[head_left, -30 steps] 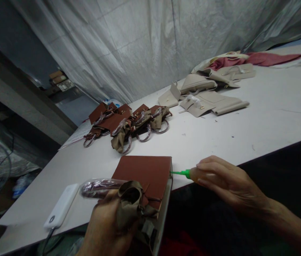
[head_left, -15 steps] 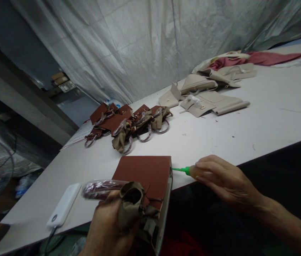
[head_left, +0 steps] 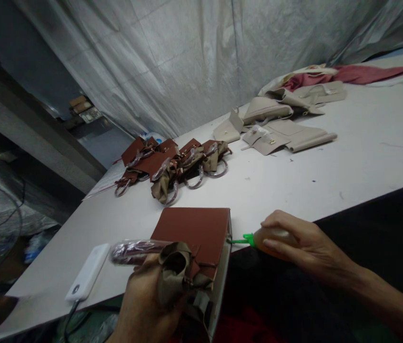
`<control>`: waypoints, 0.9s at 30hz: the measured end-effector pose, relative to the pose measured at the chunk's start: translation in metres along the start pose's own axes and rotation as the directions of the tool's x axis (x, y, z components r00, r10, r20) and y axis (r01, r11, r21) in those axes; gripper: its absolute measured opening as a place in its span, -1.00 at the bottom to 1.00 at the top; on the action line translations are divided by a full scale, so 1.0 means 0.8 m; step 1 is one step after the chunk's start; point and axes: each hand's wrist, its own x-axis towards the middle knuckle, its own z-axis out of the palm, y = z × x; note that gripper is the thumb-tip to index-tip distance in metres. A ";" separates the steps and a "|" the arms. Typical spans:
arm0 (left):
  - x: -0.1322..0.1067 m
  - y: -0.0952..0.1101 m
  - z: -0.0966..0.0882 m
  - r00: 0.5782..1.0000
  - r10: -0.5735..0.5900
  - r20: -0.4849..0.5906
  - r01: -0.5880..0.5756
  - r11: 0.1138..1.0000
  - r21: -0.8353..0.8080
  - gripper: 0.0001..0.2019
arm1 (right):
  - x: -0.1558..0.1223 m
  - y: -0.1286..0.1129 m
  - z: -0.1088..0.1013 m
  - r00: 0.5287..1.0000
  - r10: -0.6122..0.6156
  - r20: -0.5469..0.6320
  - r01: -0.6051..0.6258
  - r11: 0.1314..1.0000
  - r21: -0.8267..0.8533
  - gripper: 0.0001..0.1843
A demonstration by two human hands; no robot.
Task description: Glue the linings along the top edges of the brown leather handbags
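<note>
My left hand [head_left: 147, 300] grips a brown handbag [head_left: 196, 228] at the table's near edge, by its olive lining [head_left: 175, 271]. A plastic-wrapped handle [head_left: 133, 252] sticks out to the left of this hand. In my right hand [head_left: 301, 243] is a squeeze bottle [head_left: 276, 240] of amber liquid, held between thumb and fingers. Its thin green nozzle [head_left: 239, 241] points left, with the tip at the bag's open right side edge. Whether the tip touches the edge I cannot tell. My left fingertips are partly hidden behind the lining.
Several brown handbags [head_left: 162, 159] with wrapped handles lie in a heap on the white table [head_left: 258, 190]. Behind on the right are beige bag pieces [head_left: 290, 136] and pinkish-red cloth [head_left: 369, 74]. A white power bank [head_left: 89, 271] with a cable lies at the left. Plastic sheeting [head_left: 194, 62] hangs behind.
The bottle's nozzle has moved down along the bag's right side edge, toward me. My right hand has tilted with it. My left hand and the bag have hardly moved.
</note>
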 end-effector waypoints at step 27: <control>-0.013 0.005 0.020 1.000 -0.013 0.004 0.013 0.996 -0.086 -0.82 | -0.021 -0.027 0.007 0.994 -0.066 0.090 0.057 0.994 0.094 -0.92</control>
